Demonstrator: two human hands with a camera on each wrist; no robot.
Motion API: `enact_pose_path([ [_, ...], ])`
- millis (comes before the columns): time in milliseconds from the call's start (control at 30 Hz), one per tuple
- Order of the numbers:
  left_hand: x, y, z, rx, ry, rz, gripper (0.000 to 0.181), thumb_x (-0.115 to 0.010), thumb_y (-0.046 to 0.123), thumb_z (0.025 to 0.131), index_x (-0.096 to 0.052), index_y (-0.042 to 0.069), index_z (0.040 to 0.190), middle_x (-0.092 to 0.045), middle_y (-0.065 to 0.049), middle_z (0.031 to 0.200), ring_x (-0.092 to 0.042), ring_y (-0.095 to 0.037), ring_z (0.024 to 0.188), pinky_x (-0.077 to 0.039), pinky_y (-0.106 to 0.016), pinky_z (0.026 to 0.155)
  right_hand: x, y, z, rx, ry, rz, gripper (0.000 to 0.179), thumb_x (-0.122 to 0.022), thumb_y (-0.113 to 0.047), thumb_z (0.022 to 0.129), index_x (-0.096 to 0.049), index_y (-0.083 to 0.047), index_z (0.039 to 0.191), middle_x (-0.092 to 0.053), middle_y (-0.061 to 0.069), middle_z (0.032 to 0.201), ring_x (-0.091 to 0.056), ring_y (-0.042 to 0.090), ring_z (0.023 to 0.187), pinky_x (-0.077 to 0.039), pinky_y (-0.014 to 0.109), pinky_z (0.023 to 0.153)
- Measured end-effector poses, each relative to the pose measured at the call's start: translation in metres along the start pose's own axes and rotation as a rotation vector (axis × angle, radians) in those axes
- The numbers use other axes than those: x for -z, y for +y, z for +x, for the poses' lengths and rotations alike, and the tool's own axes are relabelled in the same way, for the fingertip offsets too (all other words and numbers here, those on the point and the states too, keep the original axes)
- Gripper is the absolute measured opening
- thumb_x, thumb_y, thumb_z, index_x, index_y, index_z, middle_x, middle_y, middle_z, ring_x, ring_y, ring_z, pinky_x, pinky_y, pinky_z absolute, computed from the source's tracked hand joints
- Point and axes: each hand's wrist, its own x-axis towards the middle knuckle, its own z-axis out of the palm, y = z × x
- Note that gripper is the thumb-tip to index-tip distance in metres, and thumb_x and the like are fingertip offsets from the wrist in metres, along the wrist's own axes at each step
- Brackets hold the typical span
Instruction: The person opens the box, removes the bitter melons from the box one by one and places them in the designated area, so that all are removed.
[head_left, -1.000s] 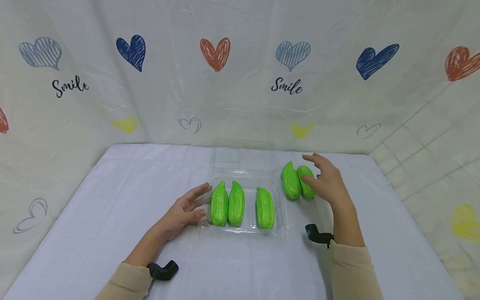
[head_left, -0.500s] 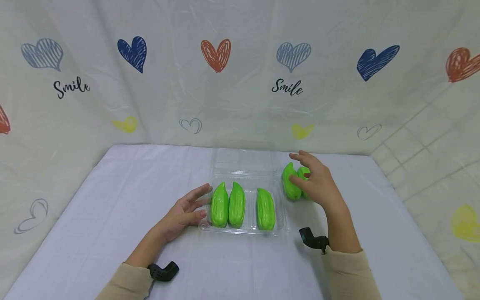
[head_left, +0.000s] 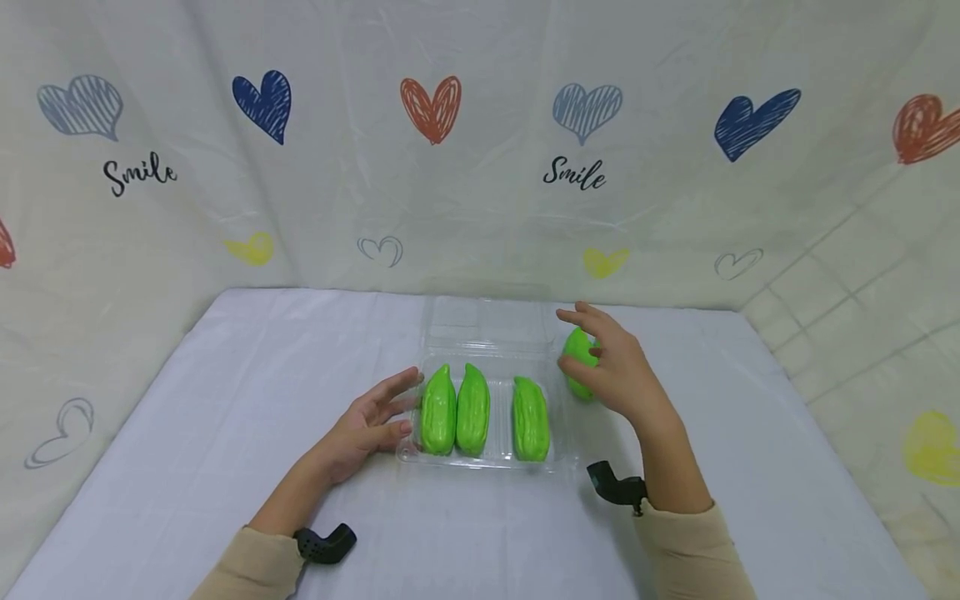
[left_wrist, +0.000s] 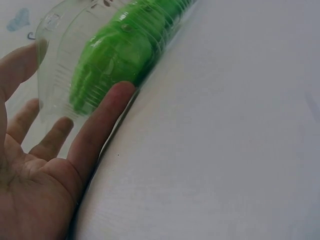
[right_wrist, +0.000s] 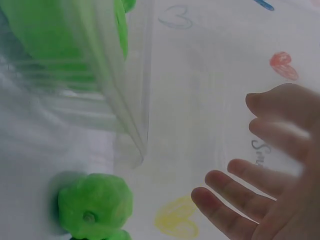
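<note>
Gourd [head_left: 579,342] left of right hand [head_left: 618,367]

I see it just right of the box [head_left: 501,417], long axis near-to-far. The right hand, nearer, hangs wide, holding nothing; the left hand [head_left: 363,429], fingers spread, touches the box.

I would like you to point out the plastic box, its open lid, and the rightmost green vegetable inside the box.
Plastic box [head_left: 500,419]: head view, bare part of its floor.
Open lid [head_left: 491,322]: head view, middle of its clear panel.
Rightmost green vegetable [head_left: 531,420]: head view, middle of its body.

White cloth-covered tabletop [head_left: 465,533] beneath an open clear container [head_left: 500,417], loose green vegetables [head_left: 578,343] just beside.
</note>
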Motion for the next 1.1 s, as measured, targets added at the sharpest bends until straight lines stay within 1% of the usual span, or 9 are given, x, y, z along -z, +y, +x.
enact_pose_path([
  [167, 0.001, 0.000, 0.001, -0.016, -0.004, -0.001, 0.073, -0.063, 0.009, 0.096, -0.027, 0.021, 0.158, -0.022, -0.005, 0.165, -0.026, -0.037, 0.149, -0.053, -0.038, 0.097, -0.004, -0.008, 0.001, 0.035, -0.014, -0.014, 0.060, -0.068, -0.012, 0.090, -0.050, -0.017, 0.146, -0.034, 0.011, 0.160, -0.033, 0.034, 0.146, -0.049, 0.056, 0.099],
  [367, 0.000, 0.000, 0.001, -0.010, -0.003, -0.003, 0.074, -0.064, 0.009, 0.095, -0.026, 0.019, 0.158, -0.021, -0.006, 0.165, -0.025, -0.038, 0.149, -0.052, -0.038, 0.097, -0.007, -0.015, -0.001, 0.037, -0.027, -0.019, 0.059, -0.068, -0.015, 0.089, -0.051, -0.019, 0.146, -0.033, 0.007, 0.161, -0.035, 0.032, 0.145, -0.049, 0.055, 0.099],
  [567, 0.001, -0.001, 0.002, -0.002, -0.002, 0.003, 0.074, -0.063, 0.008, 0.096, -0.025, 0.018, 0.159, -0.021, -0.006, 0.165, -0.026, -0.037, 0.149, -0.052, -0.039, 0.097, -0.012, -0.019, -0.003, 0.065, -0.015, -0.044, 0.059, -0.070, -0.014, 0.088, -0.053, -0.021, 0.144, -0.037, 0.007, 0.159, -0.040, 0.031, 0.142, -0.052, 0.051, 0.096],
  [733, 0.001, -0.002, 0.000, 0.006, -0.001, -0.002, 0.074, -0.063, 0.007, 0.095, -0.026, 0.020, 0.158, -0.021, -0.005, 0.165, -0.026, -0.037, 0.149, -0.052, -0.040, 0.097, -0.019, -0.026, -0.006, 0.063, -0.057, -0.028, 0.060, -0.070, -0.015, 0.089, -0.052, -0.020, 0.145, -0.034, 0.006, 0.160, -0.046, 0.033, 0.137, -0.050, 0.053, 0.097],
  [1000, 0.001, -0.002, 0.000, -0.003, -0.003, -0.005, 0.074, -0.063, 0.007, 0.096, -0.026, 0.020, 0.158, -0.021, -0.006, 0.165, -0.026, -0.037, 0.149, -0.053, -0.039, 0.096, -0.030, -0.031, -0.004, 0.126, -0.065, -0.079, 0.059, -0.069, -0.014, 0.088, -0.053, -0.018, 0.144, -0.038, 0.010, 0.158, -0.054, 0.035, 0.130, -0.053, 0.050, 0.094],
  [1100, 0.001, -0.002, 0.000, -0.008, -0.005, -0.008, 0.074, -0.063, 0.007, 0.096, -0.026, 0.019, 0.159, -0.020, -0.006, 0.165, -0.025, -0.037, 0.149, -0.053, -0.039, 0.096, -0.034, -0.032, -0.004, 0.120, -0.086, -0.070, 0.059, -0.069, -0.016, 0.087, -0.053, -0.018, 0.144, -0.038, 0.010, 0.158, -0.051, 0.035, 0.133, -0.052, 0.051, 0.096],
])
